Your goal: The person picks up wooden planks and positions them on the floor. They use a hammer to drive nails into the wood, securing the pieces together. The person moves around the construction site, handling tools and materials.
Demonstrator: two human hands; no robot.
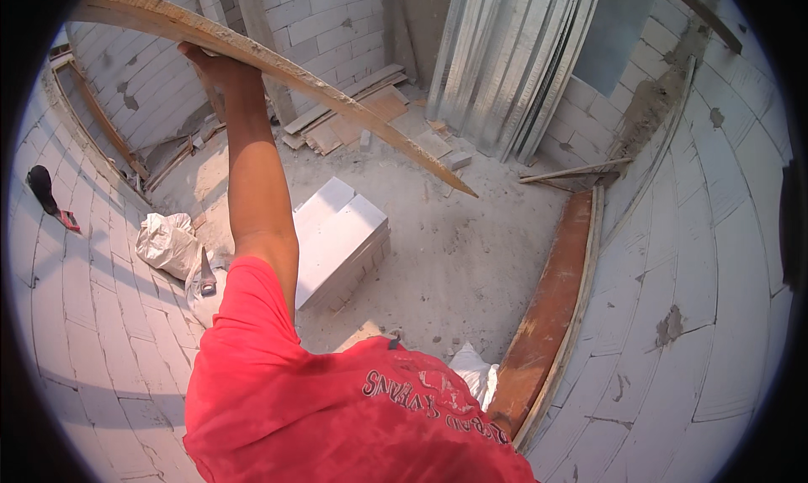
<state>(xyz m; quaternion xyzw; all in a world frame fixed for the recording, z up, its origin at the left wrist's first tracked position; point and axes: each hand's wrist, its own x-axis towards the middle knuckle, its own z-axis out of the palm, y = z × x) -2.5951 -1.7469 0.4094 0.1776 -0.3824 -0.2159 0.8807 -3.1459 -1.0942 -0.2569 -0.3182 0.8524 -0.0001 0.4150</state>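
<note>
My left arm is raised and stretched out ahead, and my left hand (223, 69) is closed on a long wooden plank (295, 71) from beneath. The plank slants across the upper part of the view, from the far left down toward the middle. Its rough, pale edge faces me, and its tip tapers to a point above the dusty floor. Part of my fingers is hidden behind the wood. My right hand is out of view, and my red shirt fills the lower middle.
Pale blocks (345, 239) are stacked below my arm. A handsaw (207, 274) lies by a white sack (167, 244). Corrugated metal sheets (505, 58) lean on the far wall, near loose boards (353, 125). A reddish-brown panel (547, 315) runs along the right block wall (665, 256).
</note>
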